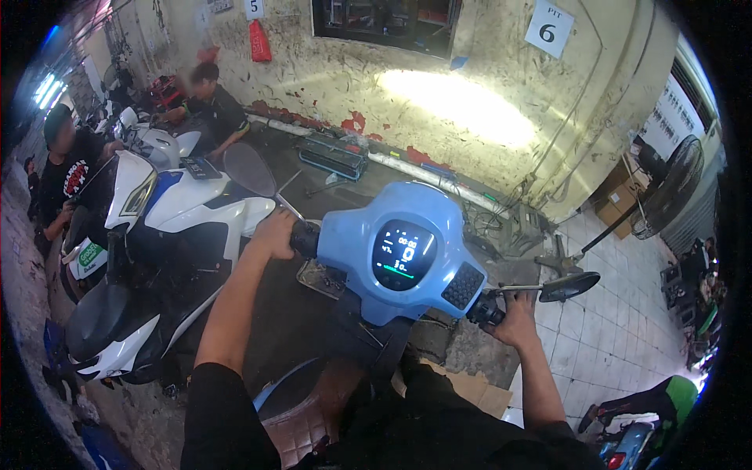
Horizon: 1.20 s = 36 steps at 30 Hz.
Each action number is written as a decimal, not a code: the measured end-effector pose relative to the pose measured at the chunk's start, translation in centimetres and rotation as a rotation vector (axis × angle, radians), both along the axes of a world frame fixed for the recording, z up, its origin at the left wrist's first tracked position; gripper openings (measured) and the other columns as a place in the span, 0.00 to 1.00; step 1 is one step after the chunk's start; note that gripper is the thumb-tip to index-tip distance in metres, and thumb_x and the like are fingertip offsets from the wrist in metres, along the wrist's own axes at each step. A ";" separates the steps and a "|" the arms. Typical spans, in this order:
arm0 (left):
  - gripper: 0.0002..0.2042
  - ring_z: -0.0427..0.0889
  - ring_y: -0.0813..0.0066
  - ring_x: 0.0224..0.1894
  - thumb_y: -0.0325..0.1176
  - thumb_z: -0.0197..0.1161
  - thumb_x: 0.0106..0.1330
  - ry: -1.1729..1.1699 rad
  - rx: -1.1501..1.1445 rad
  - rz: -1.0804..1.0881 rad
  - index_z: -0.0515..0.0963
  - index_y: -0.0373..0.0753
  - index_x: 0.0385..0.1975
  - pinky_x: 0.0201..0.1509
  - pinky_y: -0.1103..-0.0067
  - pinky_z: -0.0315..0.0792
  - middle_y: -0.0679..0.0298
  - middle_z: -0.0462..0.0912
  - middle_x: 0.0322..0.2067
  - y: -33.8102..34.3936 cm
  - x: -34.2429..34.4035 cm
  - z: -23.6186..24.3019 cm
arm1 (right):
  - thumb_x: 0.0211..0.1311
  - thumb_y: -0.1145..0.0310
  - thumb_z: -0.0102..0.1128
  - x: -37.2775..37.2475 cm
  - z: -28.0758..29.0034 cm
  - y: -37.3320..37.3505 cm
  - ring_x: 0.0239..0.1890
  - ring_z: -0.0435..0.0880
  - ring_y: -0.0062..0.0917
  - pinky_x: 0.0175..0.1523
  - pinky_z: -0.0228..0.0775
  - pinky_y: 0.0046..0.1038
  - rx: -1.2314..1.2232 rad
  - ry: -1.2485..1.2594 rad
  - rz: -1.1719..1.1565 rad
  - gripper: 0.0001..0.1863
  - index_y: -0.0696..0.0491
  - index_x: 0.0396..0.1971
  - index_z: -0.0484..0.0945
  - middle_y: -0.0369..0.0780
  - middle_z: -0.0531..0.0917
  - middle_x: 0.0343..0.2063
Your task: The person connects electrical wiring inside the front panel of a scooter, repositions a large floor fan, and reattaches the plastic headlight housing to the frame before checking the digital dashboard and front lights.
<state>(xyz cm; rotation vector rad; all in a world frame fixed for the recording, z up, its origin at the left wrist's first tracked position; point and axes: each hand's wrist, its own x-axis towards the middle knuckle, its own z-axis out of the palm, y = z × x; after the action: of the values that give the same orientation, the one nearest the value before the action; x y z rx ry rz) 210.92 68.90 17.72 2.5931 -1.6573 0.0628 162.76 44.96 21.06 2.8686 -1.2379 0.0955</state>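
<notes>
A light blue scooter handlebar cover [356,235] stands in front of me, its dark oval display [403,254] lit. My left hand [274,233] is closed round the left handlebar end, beside a black switch housing [305,237]. On the other side, my right hand [515,319] wraps the right grip, its fingers near the brake lever and partly hidden. A round left mirror [249,168] rises past my left hand. The dark right mirror [570,287] sticks out beyond my right hand. Below me is the scooter's brown quilted seat [301,431].
A white motorcycle [184,207] is parked close on my left, with two people beyond it. A blue metal toolbox [333,158] lies by the stained wall. To the right are a standing fan [662,192], cardboard boxes [619,200] and another person bending [654,407].
</notes>
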 end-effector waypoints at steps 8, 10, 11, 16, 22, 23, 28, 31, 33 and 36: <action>0.35 0.69 0.55 0.56 0.36 0.69 0.32 0.078 0.145 -0.035 0.69 0.39 0.50 0.59 0.66 0.66 0.53 0.73 0.50 -2.1 0.6 1.2 | 0.38 0.54 0.69 -0.2 -1.7 -0.7 0.63 0.60 0.42 0.63 0.57 0.44 0.297 -0.035 -0.079 0.41 0.54 0.56 0.66 0.47 0.67 0.57; 0.33 0.70 0.53 0.55 0.35 0.69 0.33 0.127 0.078 -0.041 0.71 0.39 0.48 0.59 0.66 0.66 0.51 0.74 0.49 -2.1 0.6 1.4 | 0.38 0.55 0.68 -0.2 -1.7 -0.5 0.63 0.61 0.42 0.63 0.58 0.43 0.294 -0.057 -0.069 0.41 0.54 0.56 0.66 0.47 0.68 0.56; 0.29 0.72 0.53 0.52 0.34 0.68 0.33 0.101 0.090 -0.028 0.74 0.39 0.43 0.57 0.66 0.67 0.51 0.76 0.45 -2.1 0.1 2.0 | 0.38 0.57 0.67 -0.2 -1.7 -0.5 0.62 0.63 0.42 0.62 0.59 0.42 0.289 -0.056 -0.079 0.40 0.54 0.56 0.67 0.48 0.68 0.56; 0.19 0.78 0.51 0.42 0.32 0.67 0.32 0.255 0.132 0.105 0.76 0.39 0.31 0.46 0.67 0.72 0.51 0.79 0.33 -2.1 -0.8 3.3 | 0.38 0.61 0.65 -0.1 -1.7 -0.6 0.60 0.66 0.43 0.62 0.61 0.39 0.251 -0.105 -0.050 0.37 0.56 0.55 0.68 0.49 0.70 0.54; 0.14 0.80 0.52 0.38 0.32 0.66 0.32 0.191 -0.022 0.034 0.79 0.40 0.25 0.43 0.66 0.75 0.52 0.82 0.30 -1.8 -0.5 2.2 | 0.36 0.65 0.64 0.5 -1.0 0.1 0.56 0.70 0.43 0.60 0.63 0.37 0.282 -0.167 -0.123 0.34 0.57 0.51 0.71 0.49 0.74 0.50; 0.18 0.79 0.52 0.41 0.33 0.67 0.32 0.182 -0.008 0.048 0.79 0.41 0.29 0.46 0.66 0.73 0.52 0.81 0.34 -1.7 -0.4 2.1 | 0.36 0.65 0.64 0.5 -1.1 -0.1 0.56 0.70 0.43 0.60 0.63 0.37 0.278 -0.173 -0.123 0.34 0.57 0.51 0.71 0.49 0.74 0.50; 0.27 0.77 0.52 0.46 0.32 0.66 0.33 0.004 -0.198 -0.050 0.77 0.42 0.42 0.52 0.69 0.71 0.52 0.79 0.41 -1.2 -0.1 0.8 | 0.34 0.68 0.63 0.3 -1.4 -0.3 0.54 0.71 0.42 0.57 0.66 0.37 0.207 -0.178 -0.068 0.35 0.57 0.52 0.71 0.49 0.74 0.50; 0.35 0.73 0.57 0.53 0.34 0.68 0.32 0.071 -0.107 -0.001 0.72 0.45 0.51 0.57 0.68 0.67 0.53 0.76 0.47 -1.4 -0.2 1.2 | 0.35 0.68 0.63 0.4 -0.7 0.0 0.54 0.71 0.42 0.58 0.66 0.37 0.223 -0.155 -0.090 0.34 0.57 0.51 0.71 0.48 0.74 0.50; 0.34 0.73 0.57 0.52 0.35 0.69 0.33 0.133 -0.037 -0.004 0.73 0.44 0.49 0.56 0.69 0.68 0.53 0.76 0.45 -1.3 0.4 1.0 | 0.35 0.67 0.63 0.5 -0.9 -0.1 0.55 0.71 0.42 0.58 0.66 0.36 0.206 -0.161 -0.068 0.34 0.57 0.51 0.71 0.48 0.74 0.50; 0.33 0.74 0.56 0.51 0.37 0.69 0.33 0.137 -0.042 -0.001 0.73 0.45 0.49 0.56 0.68 0.68 0.54 0.77 0.45 -1.2 0.3 1.1 | 0.36 0.66 0.64 0.5 -1.0 0.0 0.56 0.70 0.41 0.58 0.66 0.36 0.200 -0.147 -0.073 0.34 0.57 0.51 0.71 0.48 0.73 0.50</action>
<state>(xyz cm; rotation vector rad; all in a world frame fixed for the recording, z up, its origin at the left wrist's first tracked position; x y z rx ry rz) 211.25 67.70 18.79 2.5044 -1.5927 -0.0775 163.22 44.92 20.10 3.0281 -1.4545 0.1951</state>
